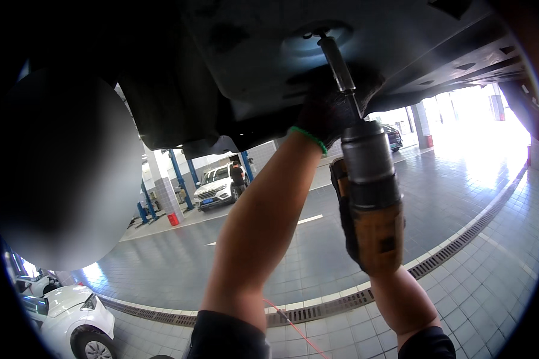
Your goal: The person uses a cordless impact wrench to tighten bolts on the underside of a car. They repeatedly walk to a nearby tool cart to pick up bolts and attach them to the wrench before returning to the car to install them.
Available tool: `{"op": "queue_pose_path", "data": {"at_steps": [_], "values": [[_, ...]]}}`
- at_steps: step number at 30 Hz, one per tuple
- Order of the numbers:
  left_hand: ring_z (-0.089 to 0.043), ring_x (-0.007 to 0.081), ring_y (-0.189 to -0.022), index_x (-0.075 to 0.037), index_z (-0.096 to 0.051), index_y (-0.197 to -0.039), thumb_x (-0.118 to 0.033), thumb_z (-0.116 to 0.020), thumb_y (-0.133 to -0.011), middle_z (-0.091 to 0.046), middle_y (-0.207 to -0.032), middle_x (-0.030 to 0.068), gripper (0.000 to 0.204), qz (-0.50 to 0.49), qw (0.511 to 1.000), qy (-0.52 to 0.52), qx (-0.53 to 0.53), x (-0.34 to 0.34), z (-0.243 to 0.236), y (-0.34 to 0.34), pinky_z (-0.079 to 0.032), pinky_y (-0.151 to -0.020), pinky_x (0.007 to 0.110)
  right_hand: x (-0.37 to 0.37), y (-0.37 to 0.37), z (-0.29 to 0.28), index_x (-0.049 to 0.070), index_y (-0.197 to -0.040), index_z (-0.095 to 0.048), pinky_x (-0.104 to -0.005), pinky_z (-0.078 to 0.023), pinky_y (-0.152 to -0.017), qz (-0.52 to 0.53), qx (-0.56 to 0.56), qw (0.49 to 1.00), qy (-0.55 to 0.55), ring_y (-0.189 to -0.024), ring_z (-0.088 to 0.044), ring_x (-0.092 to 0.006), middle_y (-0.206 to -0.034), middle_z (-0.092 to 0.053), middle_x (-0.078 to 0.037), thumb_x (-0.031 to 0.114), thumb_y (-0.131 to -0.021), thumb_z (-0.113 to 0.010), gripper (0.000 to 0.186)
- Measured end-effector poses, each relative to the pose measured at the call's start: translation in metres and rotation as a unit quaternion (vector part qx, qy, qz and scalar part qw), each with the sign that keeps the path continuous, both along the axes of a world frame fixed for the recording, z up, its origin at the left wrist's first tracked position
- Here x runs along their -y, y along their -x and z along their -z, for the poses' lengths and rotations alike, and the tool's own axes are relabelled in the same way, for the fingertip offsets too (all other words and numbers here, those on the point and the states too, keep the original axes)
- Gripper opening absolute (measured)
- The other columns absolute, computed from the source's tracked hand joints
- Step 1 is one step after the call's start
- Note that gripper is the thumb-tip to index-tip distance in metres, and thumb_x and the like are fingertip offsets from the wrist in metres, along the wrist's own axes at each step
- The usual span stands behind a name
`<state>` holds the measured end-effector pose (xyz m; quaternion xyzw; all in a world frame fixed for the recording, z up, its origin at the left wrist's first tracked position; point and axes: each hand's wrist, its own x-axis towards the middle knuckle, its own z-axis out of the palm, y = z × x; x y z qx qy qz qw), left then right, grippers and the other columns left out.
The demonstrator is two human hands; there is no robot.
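Overhead is the dark underbody panel [251,66] of a raised vehicle. My right hand [350,236], mostly hidden behind the tool, grips a cordless power driver [372,170] with a dark grey nose and a yellow-brown rear. The driver points upward. From its nose a shaft runs to a long metal socket [336,64], whose tip meets a lit round recess [308,45] in the panel. My left hand [332,107], in a dark glove with a green cuff, is raised under the panel beside the socket and shaft. Its fingers are lost in shadow.
A large rounded grey shape [72,179] blocks the left side. Beyond it stand a white SUV [215,186] with a person [238,176] beside it, and blue lift posts [178,176]. A white car [72,314] is at lower left. A drain grate [449,251] crosses the tiled floor.
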<state>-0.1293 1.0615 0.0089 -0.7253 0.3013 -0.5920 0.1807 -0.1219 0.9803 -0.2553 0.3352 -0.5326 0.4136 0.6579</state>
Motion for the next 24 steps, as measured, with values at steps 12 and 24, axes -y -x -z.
{"op": "queue_pose_path", "data": {"at_steps": [12, 24], "values": [[-0.076, 0.0248, -0.084, -0.010, -0.079, -0.104, -0.026, -0.072, -0.098, -0.079, -0.093, 0.0094, 0.019, 0.019, 0.995, 0.038, -0.086, 0.034, 0.000, 0.022, -0.061, -0.074, 0.037, 0.012, 0.010, -0.010, 0.004, -0.149, -0.045, -0.0317, -0.046, -0.112, -0.007, 0.051, 0.995, -0.084, -0.128, -0.058, -0.0225, -0.146, -0.053, -0.016, 0.019, -0.111, -0.049, 0.041], [-0.071, 0.0258, -0.113, -0.011, -0.078, -0.109, -0.026, -0.070, -0.098, -0.076, -0.120, 0.0098, 0.020, 0.049, 0.920, 0.212, -0.327, 0.043, 0.006, 0.053, -0.056, -0.100, 0.040, 0.009, -0.001, -0.008, 0.003, -0.147, -0.048, -0.0352, -0.057, -0.100, -0.001, -0.049, 0.998, 0.048, -0.115, -0.066, -0.0269, -0.136, -0.060, -0.017, 0.016, -0.109, -0.052, 0.040]]}}
